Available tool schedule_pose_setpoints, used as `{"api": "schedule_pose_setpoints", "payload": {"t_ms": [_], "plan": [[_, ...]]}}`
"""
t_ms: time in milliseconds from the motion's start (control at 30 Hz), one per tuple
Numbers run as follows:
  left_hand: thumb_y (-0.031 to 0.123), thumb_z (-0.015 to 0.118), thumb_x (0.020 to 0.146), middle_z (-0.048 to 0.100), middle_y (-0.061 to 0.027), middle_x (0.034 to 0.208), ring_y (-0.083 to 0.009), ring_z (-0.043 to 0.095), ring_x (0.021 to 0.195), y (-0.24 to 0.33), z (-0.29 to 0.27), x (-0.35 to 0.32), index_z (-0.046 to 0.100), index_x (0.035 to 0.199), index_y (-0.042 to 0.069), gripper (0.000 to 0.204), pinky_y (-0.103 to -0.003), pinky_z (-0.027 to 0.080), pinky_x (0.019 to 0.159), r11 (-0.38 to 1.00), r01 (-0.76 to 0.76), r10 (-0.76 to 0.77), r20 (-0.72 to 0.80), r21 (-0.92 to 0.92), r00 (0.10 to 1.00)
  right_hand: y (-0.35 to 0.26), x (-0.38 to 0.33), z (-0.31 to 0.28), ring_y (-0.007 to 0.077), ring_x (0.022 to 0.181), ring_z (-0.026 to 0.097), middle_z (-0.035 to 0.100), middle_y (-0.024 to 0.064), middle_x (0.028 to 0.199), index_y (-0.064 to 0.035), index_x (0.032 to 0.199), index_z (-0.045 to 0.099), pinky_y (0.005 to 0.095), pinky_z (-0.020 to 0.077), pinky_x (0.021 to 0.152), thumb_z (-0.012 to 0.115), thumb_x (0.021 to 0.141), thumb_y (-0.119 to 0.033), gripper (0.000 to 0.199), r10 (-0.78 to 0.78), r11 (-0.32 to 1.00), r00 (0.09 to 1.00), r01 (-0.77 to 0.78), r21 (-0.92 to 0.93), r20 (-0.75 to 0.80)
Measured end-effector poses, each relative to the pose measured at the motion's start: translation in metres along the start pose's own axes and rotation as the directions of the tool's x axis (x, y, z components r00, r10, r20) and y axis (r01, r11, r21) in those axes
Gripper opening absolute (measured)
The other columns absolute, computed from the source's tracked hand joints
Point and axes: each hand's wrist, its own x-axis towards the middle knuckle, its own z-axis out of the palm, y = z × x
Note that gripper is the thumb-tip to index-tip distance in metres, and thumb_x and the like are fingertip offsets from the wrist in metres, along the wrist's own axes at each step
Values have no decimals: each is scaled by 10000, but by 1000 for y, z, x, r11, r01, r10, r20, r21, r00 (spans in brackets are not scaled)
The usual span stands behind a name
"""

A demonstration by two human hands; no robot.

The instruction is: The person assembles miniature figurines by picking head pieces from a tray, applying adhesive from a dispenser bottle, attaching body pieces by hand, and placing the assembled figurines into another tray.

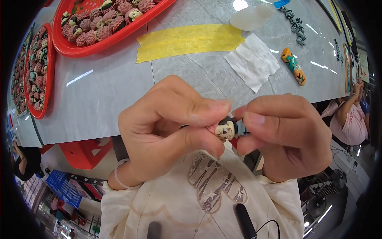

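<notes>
A tiny figurine [225,131] with black hair and a pale painted face is held between my two hands, above the table's near edge. My left hand [163,119] is closed, with thumb and finger pinching its pink end. On the other side, my right hand [286,131] is closed round the grey-blue end, with the thumb and fingertips pressed against it. The fingertips partly cover both ends of the figurine. Its face is turned up between the two hands.
Red trays [81,52] of small pink figurines stand at the left. Beyond my hands lie yellow tape [191,42], a white tissue [254,61], an orange-green oblong item [293,67] and grey pieces [297,28]. A red stool [85,155] stands below; another person [349,121] sits at right.
</notes>
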Motion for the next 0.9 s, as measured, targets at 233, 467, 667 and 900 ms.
{"api": "schedule_pose_setpoints", "payload": {"t_ms": [233, 467, 667, 900], "plan": [[282, 720, 633, 541, -122, 824, -135, 532, 688, 6, -3, 8, 537, 851, 7, 396, -225, 439, 630, 997, 74, -74, -35, 8, 997, 10, 2, 8, 178, 601, 566, 553, 155, 759, -3, 843, 565, 205, 443, 464, 709, 591, 11, 291, -55, 998, 998, 53, -43, -30], [401, 605, 730, 525, -127, 843, -140, 501, 675, 45, -33, 22, 507, 905, 22, 429, -241, 423, 636, 995, 48, -37, -117, 91, 992, 20, 13, 10, 143, 550, 491, 524, 108, 833, -59, 850, 636, 179, 328, 407, 606, 726, -268, 245, -405, 884, 913, 377, -278, -51], [72, 485, 803, 563, -90, 1008, -165, 528, 921, 122, -138, 38, 500, 1089, 21, 292, -257, 395, 808, -8, 131, 417, -116, 991, 902, 34, -7, -32, 186, 663, 461, 500, 162, 885, -4, 943, 547, 258, 377, 578, 433, 835, -394, 421, -256, 915, 904, 112, -387, -343], [34, 495, 772, 557, -77, 993, -173, 518, 896, 75, -98, 117, 549, 978, 43, 214, -279, 409, 802, 102, -170, 26, 168, 980, 985, 45, 2, -37, 163, 737, 456, 493, 126, 882, 51, 936, 521, 246, 362, 644, 444, 843, -145, 230, 37, 983, 923, -103, -152, -384]]}}
